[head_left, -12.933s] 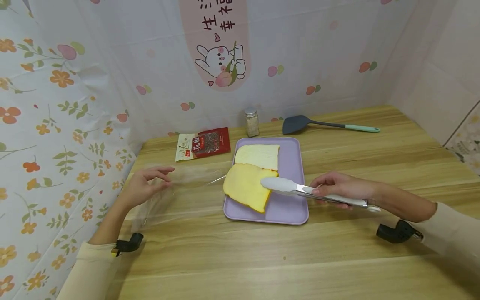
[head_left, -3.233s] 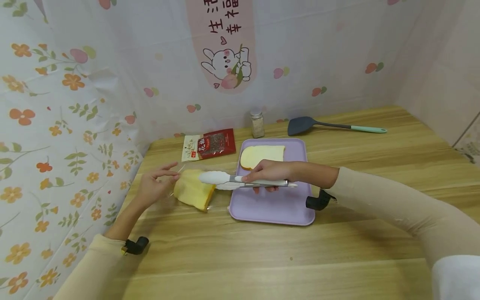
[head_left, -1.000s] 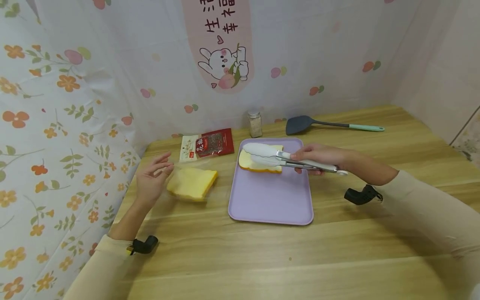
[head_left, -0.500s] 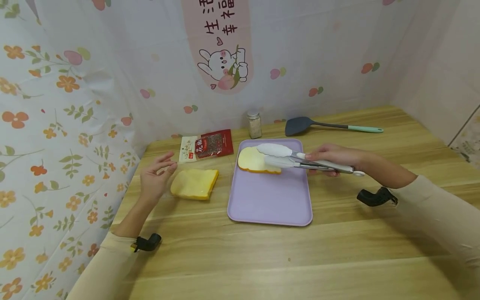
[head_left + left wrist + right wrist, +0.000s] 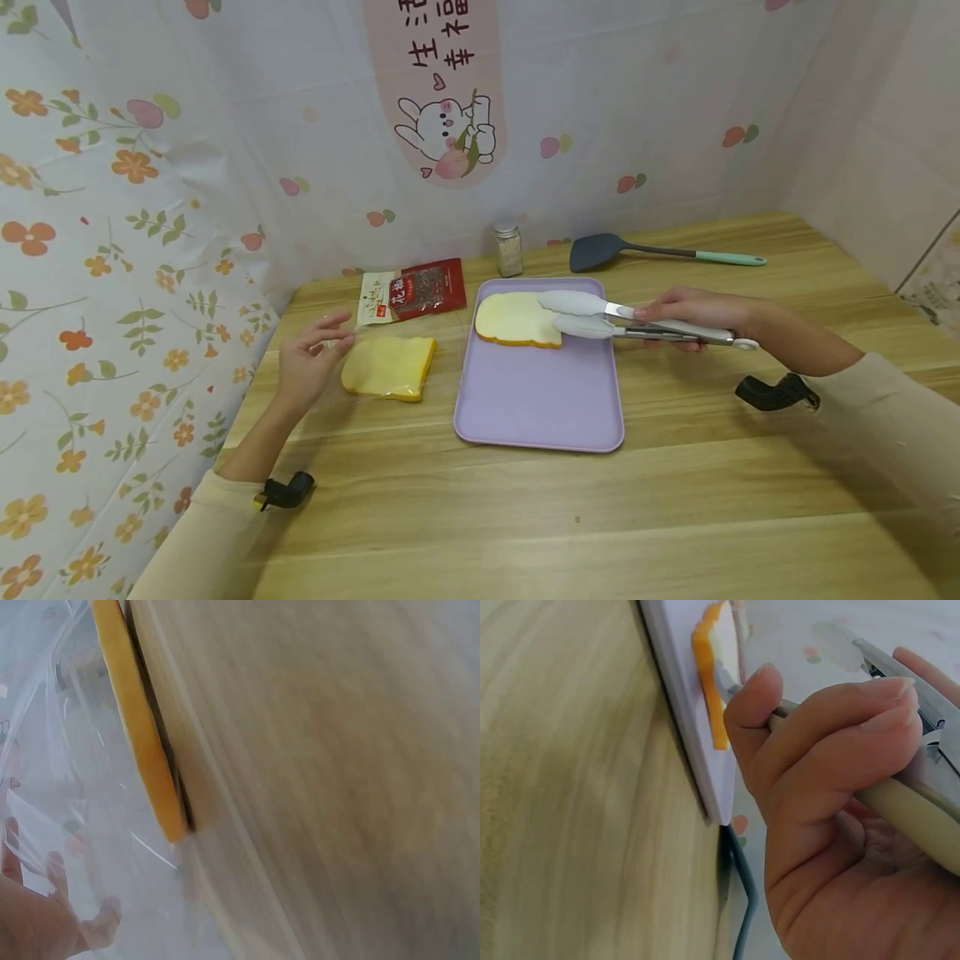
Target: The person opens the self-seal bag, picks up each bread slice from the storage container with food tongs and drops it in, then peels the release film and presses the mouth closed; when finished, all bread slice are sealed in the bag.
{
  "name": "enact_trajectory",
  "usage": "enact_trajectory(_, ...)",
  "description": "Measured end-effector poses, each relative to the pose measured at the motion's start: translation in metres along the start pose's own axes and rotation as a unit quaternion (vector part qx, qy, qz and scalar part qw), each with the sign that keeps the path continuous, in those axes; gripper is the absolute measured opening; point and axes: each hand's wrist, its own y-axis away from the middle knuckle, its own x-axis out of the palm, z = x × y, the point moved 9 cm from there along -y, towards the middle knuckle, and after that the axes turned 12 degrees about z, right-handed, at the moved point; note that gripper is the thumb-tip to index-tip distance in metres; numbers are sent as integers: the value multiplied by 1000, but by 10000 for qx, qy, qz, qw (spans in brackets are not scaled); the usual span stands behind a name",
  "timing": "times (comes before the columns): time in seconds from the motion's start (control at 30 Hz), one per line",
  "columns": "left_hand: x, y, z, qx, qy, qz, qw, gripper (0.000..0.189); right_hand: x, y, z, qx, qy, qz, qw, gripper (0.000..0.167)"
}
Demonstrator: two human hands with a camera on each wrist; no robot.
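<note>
My left hand (image 5: 309,357) holds up the edge of a clear plastic bag (image 5: 112,791) at the left of the table. Inside the bag lies a yellow bread slice (image 5: 390,367) with an orange crust, just right of the fingers. My right hand (image 5: 686,315) grips white-tipped tongs (image 5: 573,302), whose arms stand slightly apart. Their tips reach the right end of a paler bread slice (image 5: 513,318) on the lilac tray (image 5: 536,400). In the right wrist view one tip is close against that slice; whether they touch is unclear.
Behind the tray stand a spice jar (image 5: 508,250) and a red-and-cream spice packet (image 5: 423,289). A dark spatula (image 5: 600,250) with a mint handle lies at the back right. A patterned curtain (image 5: 322,125) borders the table's rear and left.
The yellow slice has gone from the tray, in the tongs, into the bag at left. The right hand brought the tongs back over the tray, then drew them slightly rightward along the pale slice.
</note>
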Motion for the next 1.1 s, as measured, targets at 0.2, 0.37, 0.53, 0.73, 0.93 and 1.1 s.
enact_trajectory(0.2,0,3,-3,254,112,183,9994,9,-3,1,1,-50,3,173,9998,52)
enact_trajectory(0.37,3,3,-15,563,16,365,9977,5,-5,5,-2,45,-47,288,9996,52)
enact_trajectory(0.53,8,5,-40,749,-130,441,9961,6,-7,9,-8,265,-113,306,9991,51)
enact_trajectory(0.73,9,6,-49,629,-251,421,9968,6,-8,5,-7,323,-261,507,9979,55)
enact_trajectory(0.93,8,4,-46,581,-177,487,9970,7,-11,-6,0,505,-50,600,9969,58)
enact_trajectory(1.1,8,3,-47,611,-82,570,9965,6,-14,-8,0,781,185,637,9947,55)
